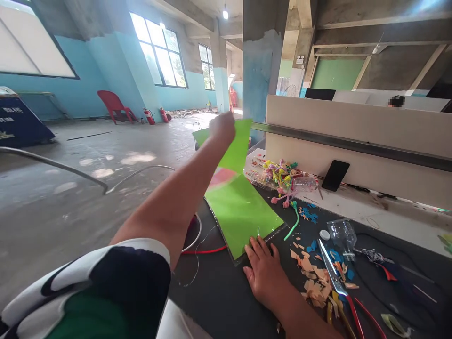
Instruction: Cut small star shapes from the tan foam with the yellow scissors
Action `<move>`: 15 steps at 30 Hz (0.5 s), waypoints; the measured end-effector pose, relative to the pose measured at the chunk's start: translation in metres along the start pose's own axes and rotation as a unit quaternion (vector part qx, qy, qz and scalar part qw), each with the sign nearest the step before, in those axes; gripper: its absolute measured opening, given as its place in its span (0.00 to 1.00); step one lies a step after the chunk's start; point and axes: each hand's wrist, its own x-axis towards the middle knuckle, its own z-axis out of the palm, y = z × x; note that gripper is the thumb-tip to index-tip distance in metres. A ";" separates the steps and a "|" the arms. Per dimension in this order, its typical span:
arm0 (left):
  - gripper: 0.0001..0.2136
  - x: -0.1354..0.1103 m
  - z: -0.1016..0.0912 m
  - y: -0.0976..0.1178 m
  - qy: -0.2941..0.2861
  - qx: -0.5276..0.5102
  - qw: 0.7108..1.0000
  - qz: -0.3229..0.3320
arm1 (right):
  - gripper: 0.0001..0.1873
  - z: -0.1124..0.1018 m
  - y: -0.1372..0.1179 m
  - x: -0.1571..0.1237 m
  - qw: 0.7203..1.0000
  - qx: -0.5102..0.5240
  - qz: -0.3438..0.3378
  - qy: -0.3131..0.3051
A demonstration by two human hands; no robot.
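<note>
My left hand (222, 128) is raised at arm's length and closed on a bright green paper sheet (237, 148), lifting it off the desk. Below it a stack of green sheets in a clear sleeve (242, 212) lies on the dark desk top (219, 292), with a red sheet (221, 177) showing at its far end. My right hand (264, 270) lies flat with fingers apart, pressing the near corner of that stack. My left arm with its white and dark sleeve fills the lower left.
Red-handled scissors (335, 278) lie among orange and blue paper scraps (314, 282). A clear plastic bottle (344, 235), a bottle with coloured pipe-cleaner flowers (282, 176), a black phone (335, 175) against the white partition, and red and white wire loops (197, 242) sit around.
</note>
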 end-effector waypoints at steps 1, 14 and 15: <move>0.11 -0.016 -0.007 0.016 0.002 0.002 0.999 0.032 | 0.26 0.001 0.000 0.000 1.000 0.006 -0.005 0.016; 0.03 -0.312 -0.063 0.056 -0.042 -0.023 0.903 0.428 | 0.28 -0.097 0.012 -0.010 0.870 0.149 0.138 0.449; 0.03 -0.321 -0.060 0.055 -0.048 -0.030 0.901 0.429 | 0.29 -0.106 0.015 -0.017 0.876 0.144 0.137 0.440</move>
